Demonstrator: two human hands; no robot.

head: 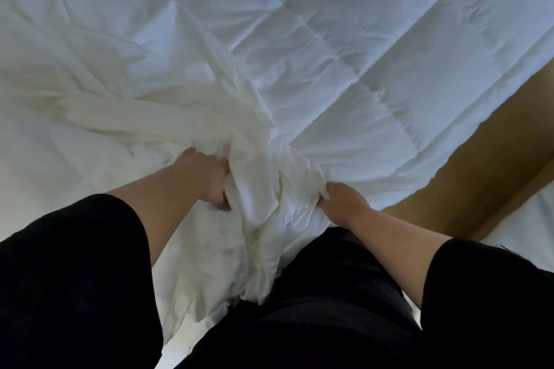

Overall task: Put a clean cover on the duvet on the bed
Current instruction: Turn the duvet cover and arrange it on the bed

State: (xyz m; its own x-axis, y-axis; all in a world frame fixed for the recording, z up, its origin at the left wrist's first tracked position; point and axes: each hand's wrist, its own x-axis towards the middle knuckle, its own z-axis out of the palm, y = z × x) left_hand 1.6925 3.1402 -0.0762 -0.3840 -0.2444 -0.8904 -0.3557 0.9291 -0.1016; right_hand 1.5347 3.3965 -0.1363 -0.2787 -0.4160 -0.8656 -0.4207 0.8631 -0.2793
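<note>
A white quilted duvet [344,48] lies spread over the bed and fills the upper and right part of the view. A smoother, creased white cover [99,117] lies over its left part and bunches into a thick wad [263,219] just in front of my body. My left hand [207,177] grips the left side of that wad, its fingers buried in the cloth. My right hand [341,204] grips the right side, with fingers curled into the folds near the duvet's edge.
A tan floor [479,177] shows at the right past the duvet's edge. A strip of white fabric [536,228] lies at the far right. My black sleeves and dark clothes fill the bottom of the view.
</note>
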